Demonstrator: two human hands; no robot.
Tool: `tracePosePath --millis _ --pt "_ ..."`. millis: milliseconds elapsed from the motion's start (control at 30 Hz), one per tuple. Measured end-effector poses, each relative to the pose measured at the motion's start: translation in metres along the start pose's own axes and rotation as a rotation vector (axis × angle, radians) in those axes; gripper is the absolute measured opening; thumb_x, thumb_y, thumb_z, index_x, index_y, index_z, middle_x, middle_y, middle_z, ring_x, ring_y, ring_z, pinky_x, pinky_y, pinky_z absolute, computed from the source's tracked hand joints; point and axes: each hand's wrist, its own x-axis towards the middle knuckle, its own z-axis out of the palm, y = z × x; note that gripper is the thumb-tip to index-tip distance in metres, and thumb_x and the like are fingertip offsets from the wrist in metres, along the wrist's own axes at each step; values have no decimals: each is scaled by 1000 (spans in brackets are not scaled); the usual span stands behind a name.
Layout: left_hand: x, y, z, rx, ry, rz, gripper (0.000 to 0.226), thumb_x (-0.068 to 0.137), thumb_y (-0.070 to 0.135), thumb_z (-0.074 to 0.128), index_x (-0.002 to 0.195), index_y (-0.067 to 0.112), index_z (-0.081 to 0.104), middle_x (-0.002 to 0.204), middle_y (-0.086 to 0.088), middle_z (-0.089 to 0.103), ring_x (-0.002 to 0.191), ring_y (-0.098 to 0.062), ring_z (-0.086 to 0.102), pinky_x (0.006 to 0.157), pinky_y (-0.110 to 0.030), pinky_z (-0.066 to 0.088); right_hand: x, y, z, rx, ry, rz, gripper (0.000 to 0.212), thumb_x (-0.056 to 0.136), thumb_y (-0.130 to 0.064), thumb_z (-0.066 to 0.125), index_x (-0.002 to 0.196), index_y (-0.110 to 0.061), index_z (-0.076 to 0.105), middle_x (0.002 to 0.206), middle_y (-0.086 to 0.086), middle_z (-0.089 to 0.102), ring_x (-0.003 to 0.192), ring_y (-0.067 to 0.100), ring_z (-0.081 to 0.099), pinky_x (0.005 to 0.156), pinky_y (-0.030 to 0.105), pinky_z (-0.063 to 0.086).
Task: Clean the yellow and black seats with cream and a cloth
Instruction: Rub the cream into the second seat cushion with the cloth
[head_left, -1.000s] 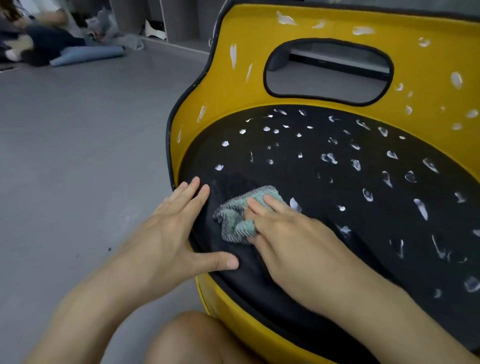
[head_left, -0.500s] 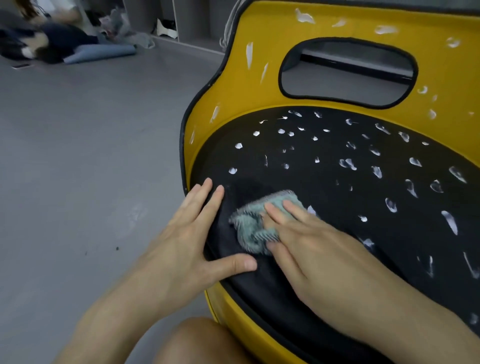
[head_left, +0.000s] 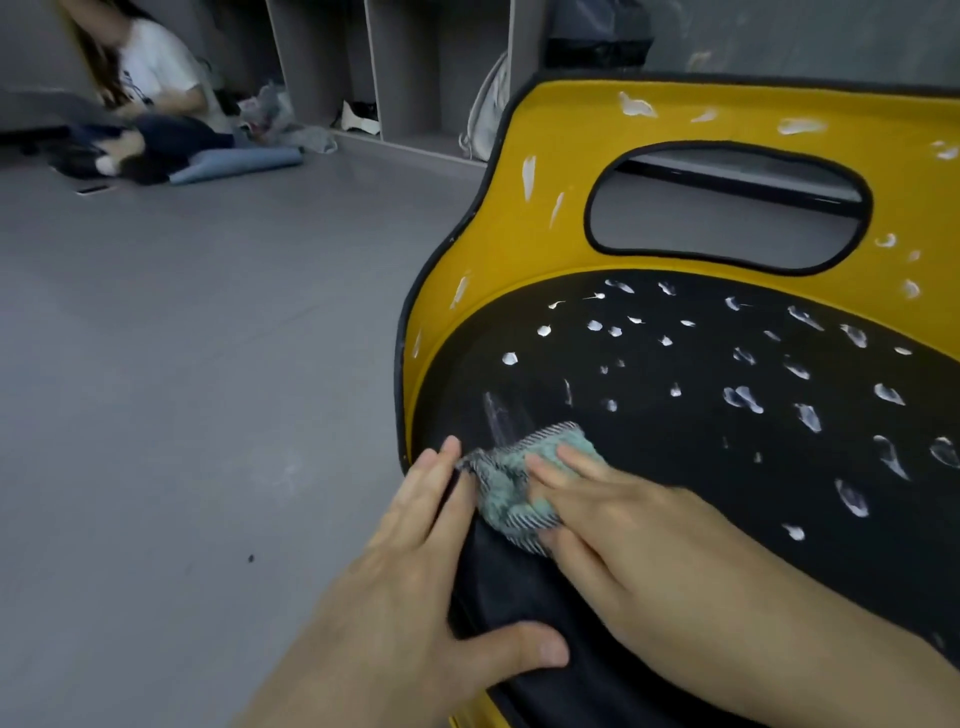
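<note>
Yellow-and-black seat (head_left: 545, 249), a smooth yellow shell piped in black with an oval cut-out in its curved back, fills the right of the frame on a grey floor (head_left: 182, 364). The back rises at upper right. On the black fabric cushion, dotted with white cream dabs (head_left: 743, 397), a right hand (head_left: 623, 540) presses a crumpled teal striped cloth (head_left: 511, 483) under flat fingers, while the left hand (head_left: 415, 561) lies released, splayed on the rim.

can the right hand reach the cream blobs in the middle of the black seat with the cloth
Probably yes. The right hand presses the cloth on the black cushion, and only bare cushion lies between it and the nearest cream dabs; the left hand rests aside.
</note>
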Motion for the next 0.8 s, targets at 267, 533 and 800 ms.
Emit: tracePosePath --millis 267,533,800 --pt "4 5 -4 94 -85 -28 124 26 110 8 130 60 -37 133 39 -51 122 18 -47 106 -8 -10 71 9 -10 -47 54 31 47 105 -35 23 151 -25 28 160 -13 18 146 9 14 111 34 28" --pt "2 3 1 78 -39 -6 126 32 111 6 139 53 -29 142 36 -45 129 17 -40 102 -2 -9 12 4 1 -54 -28 -23 69 90 -50 -4 153 -36 19 157 -29 4 140 -11 -13 98 1 -11" --pt "3 6 -3 80 -103 -24 124 36 104 15 138 55 -35 136 39 -49 123 17 -46 98 -4 -10 90 13 -10 -92 52 54 49 106 -35 23 154 -28 21 161 -15 11 148 7 8 113 33 24"
